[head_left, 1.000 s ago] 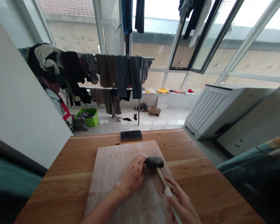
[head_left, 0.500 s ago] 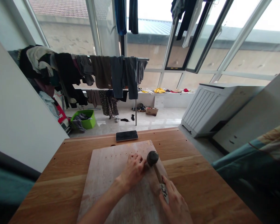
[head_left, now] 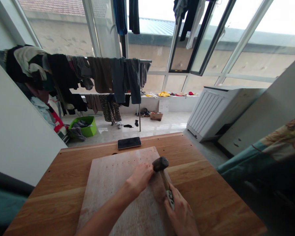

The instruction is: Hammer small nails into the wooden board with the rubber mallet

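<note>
My right hand [head_left: 181,209] is wrapped round the lower handle of a hammer [head_left: 160,164] with a blunt dark head and a wooden shaft. The head is tilted over the right side of a pale wooden board [head_left: 108,190]. My left hand [head_left: 141,177] rests on that board, its fingertips pinched together right beside the hammer head. Whatever those fingers hold is hidden. A row of small dark dots runs along the board's far end; whether they are holes or nail heads I cannot tell.
The board lies on a wooden table [head_left: 201,186]. A phone [head_left: 129,143] lies near the far edge. Beyond stand a clothes rack [head_left: 145,61] with laundry, a green basket [head_left: 89,129] and a white cabinet [head_left: 206,111]. Curtain fabric [head_left: 250,157] hangs at the right.
The hammer head has turned from facing me to lying sideways, close to my left fingers. My left fingers have drawn together more tightly. The whole view has shifted slightly.
</note>
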Demonstrator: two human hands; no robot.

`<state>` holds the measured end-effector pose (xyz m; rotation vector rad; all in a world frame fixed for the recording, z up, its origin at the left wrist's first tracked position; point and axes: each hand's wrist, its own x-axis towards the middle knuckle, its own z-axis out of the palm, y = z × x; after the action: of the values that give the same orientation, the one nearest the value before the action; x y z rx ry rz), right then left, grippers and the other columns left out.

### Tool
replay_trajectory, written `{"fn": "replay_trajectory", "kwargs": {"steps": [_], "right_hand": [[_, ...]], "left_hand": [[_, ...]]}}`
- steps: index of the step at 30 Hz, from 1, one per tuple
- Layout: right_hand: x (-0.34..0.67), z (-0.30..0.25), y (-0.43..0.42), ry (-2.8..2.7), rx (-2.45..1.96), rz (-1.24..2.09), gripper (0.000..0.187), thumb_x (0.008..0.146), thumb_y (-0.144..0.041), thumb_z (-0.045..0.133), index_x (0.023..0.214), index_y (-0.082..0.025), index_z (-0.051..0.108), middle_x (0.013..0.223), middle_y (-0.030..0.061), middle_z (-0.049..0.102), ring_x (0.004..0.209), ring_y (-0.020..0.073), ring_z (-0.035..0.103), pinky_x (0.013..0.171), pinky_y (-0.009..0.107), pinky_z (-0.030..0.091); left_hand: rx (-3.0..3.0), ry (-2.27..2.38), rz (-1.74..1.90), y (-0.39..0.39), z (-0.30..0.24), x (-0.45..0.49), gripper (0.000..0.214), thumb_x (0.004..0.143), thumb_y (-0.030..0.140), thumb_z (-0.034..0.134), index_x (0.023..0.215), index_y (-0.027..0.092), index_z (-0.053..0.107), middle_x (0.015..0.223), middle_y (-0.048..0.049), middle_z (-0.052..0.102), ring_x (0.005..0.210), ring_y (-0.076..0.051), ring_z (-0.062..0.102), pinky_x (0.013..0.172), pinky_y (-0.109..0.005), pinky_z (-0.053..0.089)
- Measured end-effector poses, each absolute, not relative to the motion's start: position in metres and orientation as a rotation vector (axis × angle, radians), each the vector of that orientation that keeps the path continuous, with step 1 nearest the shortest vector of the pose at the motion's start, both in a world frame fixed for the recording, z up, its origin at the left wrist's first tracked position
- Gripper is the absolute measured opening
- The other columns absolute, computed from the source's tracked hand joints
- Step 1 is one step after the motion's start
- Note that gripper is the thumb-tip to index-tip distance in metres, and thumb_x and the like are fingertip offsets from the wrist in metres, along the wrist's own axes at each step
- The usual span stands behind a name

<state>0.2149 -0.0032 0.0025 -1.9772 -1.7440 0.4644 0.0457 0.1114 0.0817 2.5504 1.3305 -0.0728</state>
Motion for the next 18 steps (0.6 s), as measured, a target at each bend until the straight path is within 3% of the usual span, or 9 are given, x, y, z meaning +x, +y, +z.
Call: {"fn": "replay_trajectory", "kwargs": {"steps": [7, 14, 18], "right_hand": [[0.215, 0.005, -0.003, -1.700, -1.966, 0.502, 0.052, 0.091, -0.026, 0.042, 0.137, -0.009, 0.059, 0.136, 0.0157, 0.065, 0.121, 0.0274, 0.065, 0.099, 0.036, 0.052], [0.217, 0.004, -0.003, -1.638, -1.932, 0.508, 0.050, 0.090, -0.030, 0.043, 0.134, -0.013, 0.062, 0.132, 0.0142, 0.068, 0.119, 0.0273, 0.066, 0.097, 0.035, 0.054], [0.217, 0.003, -0.003, -1.630, -1.928, 0.507, 0.050, 0.090, -0.029, 0.043, 0.133, -0.013, 0.062, 0.131, 0.0137, 0.069, 0.120, 0.0266, 0.066, 0.099, 0.035, 0.052]], "left_hand": [[2.376, 1.277, 0.206, 0.128, 0.073, 0.020, 0.024, 0.078, 0.003, 0.053, 0.083, 0.015, 0.073, 0.097, -0.0095, 0.070, 0.088, -0.020, 0.067, 0.078, -0.027, 0.052], [2.206, 1.212, 0.430, 0.130, 0.059, 0.006, 0.028, 0.073, -0.002, 0.052, 0.079, 0.016, 0.074, 0.087, -0.0040, 0.068, 0.077, -0.015, 0.064, 0.072, -0.023, 0.049], [2.170, 1.188, 0.509, 0.128, 0.061, 0.009, 0.032, 0.072, -0.004, 0.051, 0.088, 0.015, 0.071, 0.077, -0.0013, 0.068, 0.073, -0.015, 0.063, 0.070, -0.023, 0.049]]}}
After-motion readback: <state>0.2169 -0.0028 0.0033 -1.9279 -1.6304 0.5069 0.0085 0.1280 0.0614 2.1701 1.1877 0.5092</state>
